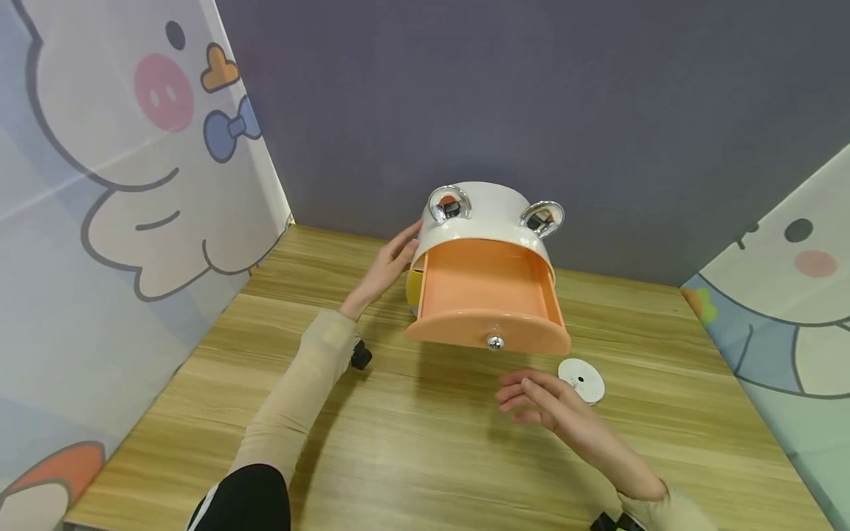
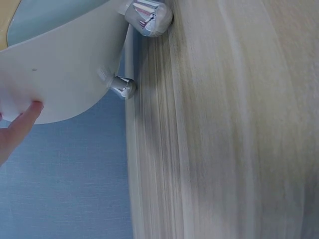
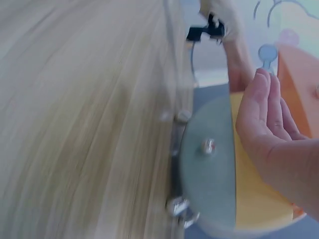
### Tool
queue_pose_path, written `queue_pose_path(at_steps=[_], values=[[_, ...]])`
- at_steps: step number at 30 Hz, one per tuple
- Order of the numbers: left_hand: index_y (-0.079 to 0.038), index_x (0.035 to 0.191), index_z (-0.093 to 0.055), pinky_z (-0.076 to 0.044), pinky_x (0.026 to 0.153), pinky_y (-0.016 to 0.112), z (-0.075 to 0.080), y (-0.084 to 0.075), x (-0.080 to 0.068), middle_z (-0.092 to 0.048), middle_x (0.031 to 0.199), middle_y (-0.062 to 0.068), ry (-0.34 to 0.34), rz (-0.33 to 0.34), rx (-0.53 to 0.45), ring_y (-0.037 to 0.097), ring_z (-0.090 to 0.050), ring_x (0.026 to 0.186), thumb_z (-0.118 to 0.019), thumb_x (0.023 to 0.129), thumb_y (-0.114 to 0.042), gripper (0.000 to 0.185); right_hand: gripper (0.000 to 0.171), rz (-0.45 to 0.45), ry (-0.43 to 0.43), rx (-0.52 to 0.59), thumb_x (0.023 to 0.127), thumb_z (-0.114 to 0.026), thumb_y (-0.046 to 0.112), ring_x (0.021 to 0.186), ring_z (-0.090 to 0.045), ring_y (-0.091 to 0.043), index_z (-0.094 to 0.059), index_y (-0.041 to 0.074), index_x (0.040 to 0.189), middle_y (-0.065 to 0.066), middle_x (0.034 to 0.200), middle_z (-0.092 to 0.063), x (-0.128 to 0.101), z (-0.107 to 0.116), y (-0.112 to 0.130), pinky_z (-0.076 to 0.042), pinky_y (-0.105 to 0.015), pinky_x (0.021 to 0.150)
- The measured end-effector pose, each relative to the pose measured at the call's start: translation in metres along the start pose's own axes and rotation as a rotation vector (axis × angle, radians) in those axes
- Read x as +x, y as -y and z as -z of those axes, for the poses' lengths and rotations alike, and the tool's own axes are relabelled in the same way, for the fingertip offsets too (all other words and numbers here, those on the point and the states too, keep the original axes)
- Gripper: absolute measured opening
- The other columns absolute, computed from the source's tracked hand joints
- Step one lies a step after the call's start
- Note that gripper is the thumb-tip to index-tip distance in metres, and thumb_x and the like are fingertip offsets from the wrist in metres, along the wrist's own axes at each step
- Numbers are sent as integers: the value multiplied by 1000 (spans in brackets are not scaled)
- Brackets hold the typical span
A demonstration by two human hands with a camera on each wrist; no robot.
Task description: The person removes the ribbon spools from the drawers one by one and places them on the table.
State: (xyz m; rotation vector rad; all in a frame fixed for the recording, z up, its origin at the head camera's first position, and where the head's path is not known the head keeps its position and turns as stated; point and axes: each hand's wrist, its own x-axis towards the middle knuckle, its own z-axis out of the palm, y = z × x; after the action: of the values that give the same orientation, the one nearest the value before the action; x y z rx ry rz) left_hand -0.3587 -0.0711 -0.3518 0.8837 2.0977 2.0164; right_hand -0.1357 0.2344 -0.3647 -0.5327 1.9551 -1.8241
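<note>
A white desktop drawer box (image 1: 488, 210) with two shiny silver eye-like rings on top stands near the back wall. Its orange drawer (image 1: 451, 327) is pulled out and holds nothing visible; a silver knob (image 1: 494, 341) sits on the front. My left hand (image 1: 384, 274) touches the box's left side with its fingers extended. In front of the drawer, my right hand (image 1: 554, 405) hovers with loosely bent fingers and holds nothing. The right wrist view shows a yellow drawer (image 3: 256, 201) and a blue-grey drawer (image 3: 209, 184) below the orange one, both pushed in.
A white disc (image 1: 584, 377) with a dark centre hole lies on the wooden table (image 1: 398, 442), just beyond my right hand. Behind the box rises a dark grey wall (image 1: 531, 96). Panels with cartoon prints (image 1: 106, 184) border the table on both sides.
</note>
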Motion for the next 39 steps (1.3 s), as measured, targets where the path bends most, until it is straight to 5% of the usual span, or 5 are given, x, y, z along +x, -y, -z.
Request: queue_pose_path(at_steps=[4, 10, 22, 29, 39], values=[[-12, 158, -25, -46, 113, 50, 0, -2, 0, -28, 162, 17, -1, 1, 9, 41, -45, 138, -37, 109, -17, 51, 39, 14, 45, 133, 111, -26, 18, 110, -66, -13, -56, 4, 131, 0, 119, -67, 7, -11, 7, -58, -30, 97], [-12, 158, -26, -46, 113, 50, 1, -2, 1, -27, 163, 16, -7, -1, 17, 40, -44, 140, -37, 109, -17, 51, 40, 48, 36, 172, 111, -25, 23, 105, -67, -10, -59, 10, 128, 3, 115, -69, 17, -21, 18, -58, -27, 93], [-24, 158, -28, -47, 112, 48, 4, 29, 17, -29, 163, 8, -5, -36, 8, 34, -47, 139, -40, 108, -28, 51, 44, 26, 7, 432, 111, -26, 30, 94, -69, -7, -65, 11, 119, 3, 108, -74, 34, -31, 34, -60, -22, 85], [-24, 158, -29, -46, 113, 48, 5, 29, 14, -28, 164, 8, -4, -42, 4, 34, -46, 140, -41, 107, -32, 52, 46, 25, 5, 578, 111, -26, 30, 88, -68, -7, -66, 10, 118, 1, 106, -75, 39, -34, 39, -58, -19, 80], [-17, 159, -25, -43, 115, 50, 5, 20, 9, -23, 165, 11, 7, -11, -22, 38, -42, 142, -39, 108, -23, 53, 43, 27, -3, 630, 111, -29, 26, 84, -68, -7, -68, 10, 117, 2, 106, -76, 41, -36, 41, -58, -17, 76]])
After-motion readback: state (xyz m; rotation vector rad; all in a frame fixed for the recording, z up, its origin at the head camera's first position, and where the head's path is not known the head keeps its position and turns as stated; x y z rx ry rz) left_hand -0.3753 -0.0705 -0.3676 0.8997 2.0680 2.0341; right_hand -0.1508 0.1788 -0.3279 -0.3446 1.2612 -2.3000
